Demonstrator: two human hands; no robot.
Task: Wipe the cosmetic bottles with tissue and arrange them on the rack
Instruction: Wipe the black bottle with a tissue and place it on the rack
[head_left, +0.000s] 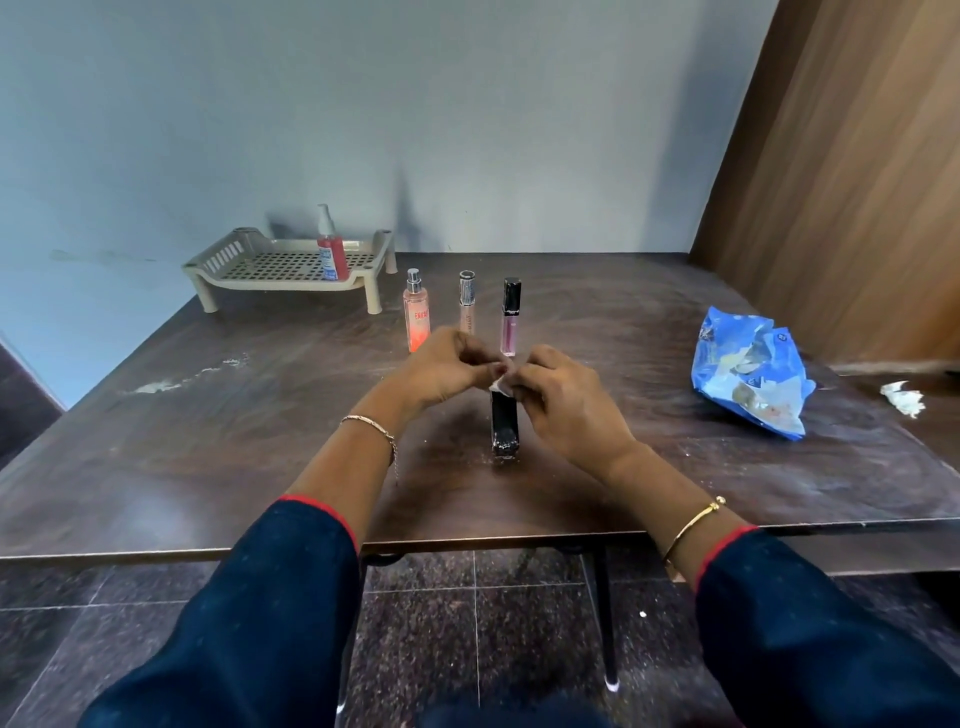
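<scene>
- We have the black bottle (505, 428) standing upright on the dark wooden table (208, 441), near the front edge and between our two forearms.
- Our left hand (441, 371) and right hand (566, 402) meet over its top, fingers curled, both pinching a small white tissue (500, 383) against the cap.
- We cannot tell whether either hand also grips the bottle itself under the tissue.
- Just behind our hands three more bottles stand in a row: a peach spray bottle (416, 312), a slim clear tube (467, 301) with a silver cap, and a pink tube (510, 317) with a black cap.
- The beige rack (223, 255) sits at the back left against the wall, with a red pump bottle (331, 249) upright on its right side.
- To our right lie a crumpled blue packet (748, 379) and, farther out, a used wad of tissue (904, 397).
</scene>
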